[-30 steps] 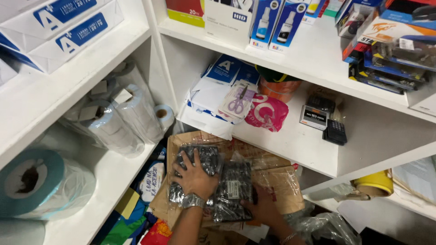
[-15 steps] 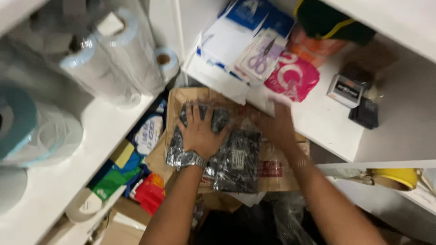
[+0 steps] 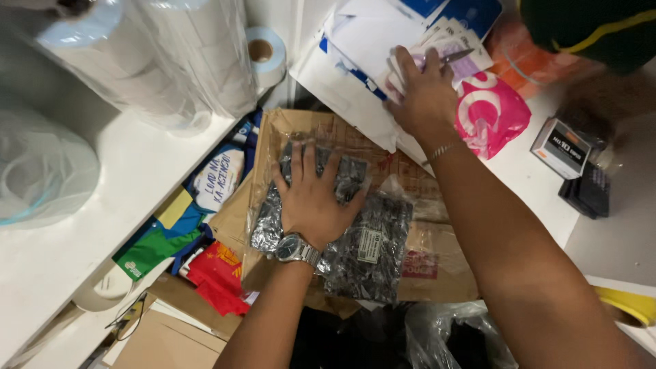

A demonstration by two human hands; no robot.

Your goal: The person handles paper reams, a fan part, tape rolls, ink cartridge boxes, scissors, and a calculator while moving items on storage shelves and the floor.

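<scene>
My left hand (image 3: 316,198), with a watch on the wrist, lies flat with fingers spread on a clear plastic bag of small dark items (image 3: 362,246). The bag rests on a brown cardboard box (image 3: 437,263) below the shelves. My right hand (image 3: 424,96) reaches up onto the white shelf (image 3: 526,184) and rests on a packet with scissors (image 3: 452,49), fingers bent over it, beside a pink plastic bag (image 3: 493,113) and white paper packets (image 3: 369,41).
Wrapped paper rolls (image 3: 184,55) and a tape roll (image 3: 265,53) stand on the left shelf (image 3: 123,171). Coloured packages (image 3: 198,225) lie below it. A small white box (image 3: 560,147) and a black object (image 3: 591,191) sit at right. Dark plastic bags (image 3: 437,338) lie near me.
The view has closed in on the shelves. My right hand left the bag and box and rose onto the shelf to the scissors packet. My left hand stayed pressed on the bag.
</scene>
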